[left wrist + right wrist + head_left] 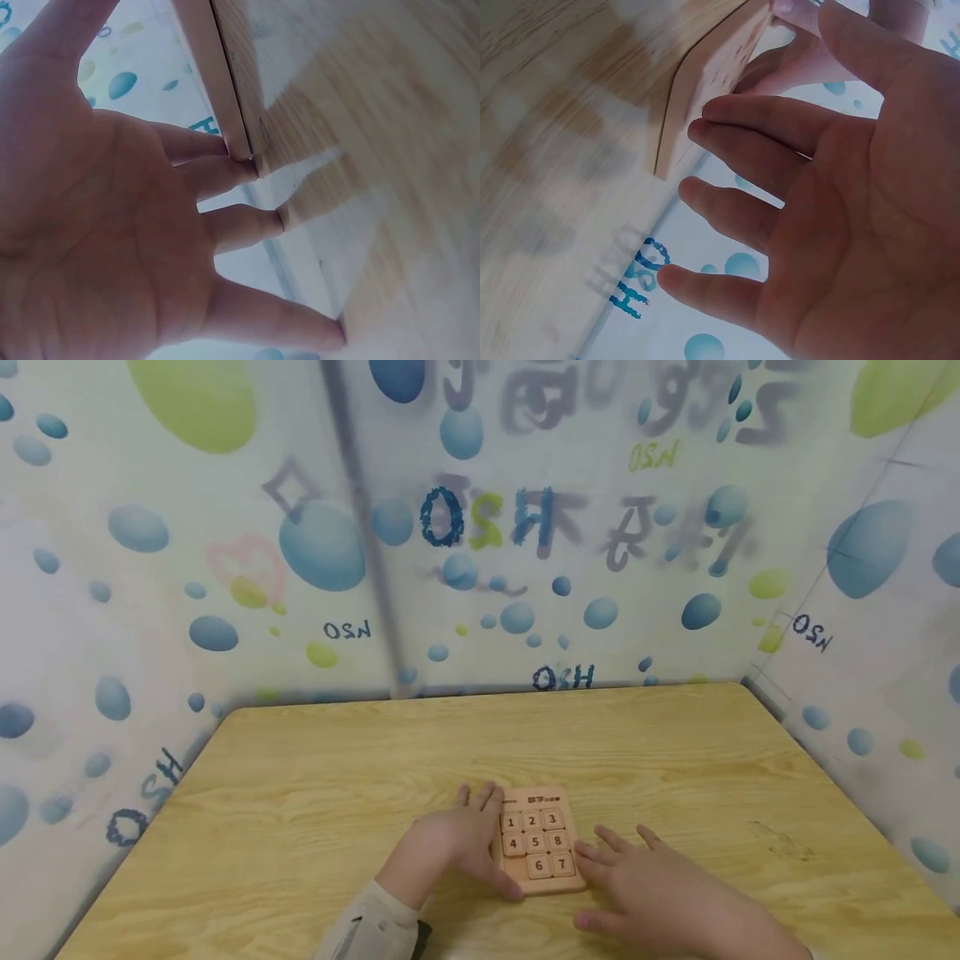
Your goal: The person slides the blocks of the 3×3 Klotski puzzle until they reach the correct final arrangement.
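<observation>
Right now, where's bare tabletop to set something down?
Bare: the tabletop between the number puzzle and the back wall; left of the left hand, out to the table's left edge; between the right hand and the table's right edge. Crowded: around the puzzle, with a hand at each side.

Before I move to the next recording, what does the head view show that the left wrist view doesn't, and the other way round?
Only the head view shows the numbered tiles on the puzzle, its open slot at bottom left, the right hand and a pale sleeve.

Only the left wrist view shows the palm of the left hand.

Both show that hand, the puzzle, the wooden table and the spotted wall.
</observation>
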Available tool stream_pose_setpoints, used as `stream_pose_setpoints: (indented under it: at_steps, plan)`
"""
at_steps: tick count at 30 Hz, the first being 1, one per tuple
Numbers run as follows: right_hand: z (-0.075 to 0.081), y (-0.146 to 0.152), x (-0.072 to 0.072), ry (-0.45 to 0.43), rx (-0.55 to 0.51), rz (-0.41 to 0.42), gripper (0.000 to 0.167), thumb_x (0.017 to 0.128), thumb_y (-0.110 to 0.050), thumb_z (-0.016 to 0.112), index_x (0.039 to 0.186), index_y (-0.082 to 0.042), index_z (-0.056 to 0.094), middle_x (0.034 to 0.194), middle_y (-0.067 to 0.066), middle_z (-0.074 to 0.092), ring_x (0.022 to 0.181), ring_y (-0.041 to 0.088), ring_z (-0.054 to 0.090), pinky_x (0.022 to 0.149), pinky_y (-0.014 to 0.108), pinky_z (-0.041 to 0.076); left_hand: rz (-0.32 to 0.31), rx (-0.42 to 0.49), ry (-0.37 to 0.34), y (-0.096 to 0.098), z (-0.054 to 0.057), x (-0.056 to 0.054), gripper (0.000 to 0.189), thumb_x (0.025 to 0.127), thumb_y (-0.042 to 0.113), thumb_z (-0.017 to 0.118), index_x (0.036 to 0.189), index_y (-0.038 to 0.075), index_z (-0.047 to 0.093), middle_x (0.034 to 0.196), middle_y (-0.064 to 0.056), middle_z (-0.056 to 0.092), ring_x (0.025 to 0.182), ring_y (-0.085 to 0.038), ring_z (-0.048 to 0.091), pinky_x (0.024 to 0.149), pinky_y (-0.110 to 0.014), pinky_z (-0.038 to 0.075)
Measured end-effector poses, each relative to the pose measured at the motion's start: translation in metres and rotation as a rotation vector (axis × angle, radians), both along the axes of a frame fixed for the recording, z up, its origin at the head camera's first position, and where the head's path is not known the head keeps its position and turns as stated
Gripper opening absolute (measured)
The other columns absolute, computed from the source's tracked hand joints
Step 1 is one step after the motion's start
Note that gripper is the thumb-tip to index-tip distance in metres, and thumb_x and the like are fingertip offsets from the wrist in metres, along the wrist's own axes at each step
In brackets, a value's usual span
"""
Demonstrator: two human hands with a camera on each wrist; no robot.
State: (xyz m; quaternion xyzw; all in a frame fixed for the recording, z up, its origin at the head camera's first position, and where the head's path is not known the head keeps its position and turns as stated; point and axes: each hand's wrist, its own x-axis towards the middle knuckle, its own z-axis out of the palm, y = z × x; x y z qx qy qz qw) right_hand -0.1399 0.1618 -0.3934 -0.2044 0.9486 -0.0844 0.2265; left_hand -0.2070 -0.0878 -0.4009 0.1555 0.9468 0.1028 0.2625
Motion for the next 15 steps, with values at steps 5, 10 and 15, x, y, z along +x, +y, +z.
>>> stream_pose_setpoints:
  at_steps: [5, 10, 15]
  plan:
    - [0.0029, -0.0029, 0.0019, 0.004, 0.001, 0.052, 0.078, 0.096, -0.073, 0.06, 0.153, -0.02, 0.06, 0.164, -0.004, 0.053, 0.159, 0.035, 0.039, 0.127, 0.074, 0.025, -0.001, 0.011, -0.009, -0.0035, -0.0022, 0.0009, 0.14, 0.069, 0.072, 0.09, 0.172, 0.015, 0.015, 0.182, -0.004, 0.012, 0.168, -0.038, 0.011, 0.117, -0.084, 0.032]
    - [0.0038, -0.0067, 0.004, -0.024, 0.015, 0.052, 0.078, 0.095, -0.073, 0.06, 0.153, -0.021, 0.059, 0.163, -0.001, 0.055, 0.159, 0.033, 0.04, 0.128, 0.073, 0.025, 0.01, 0.014, -0.007, -0.0033, -0.0008, 0.0012, 0.14, 0.068, 0.073, 0.09, 0.172, 0.016, 0.016, 0.182, -0.003, 0.012, 0.168, -0.038, 0.011, 0.112, -0.089, 0.029]
    - [0.0021, -0.0094, 0.0058, -0.043, 0.017, 0.046, 0.076, 0.096, -0.072, 0.06, 0.152, -0.022, 0.06, 0.162, -0.001, 0.056, 0.16, 0.032, 0.04, 0.128, 0.072, 0.025, -0.01, 0.019, 0.006, -0.0018, 0.0004, 0.0016, 0.14, 0.068, 0.073, 0.089, 0.172, 0.015, 0.015, 0.182, -0.004, 0.012, 0.168, -0.039, 0.012, 0.113, -0.088, 0.03]
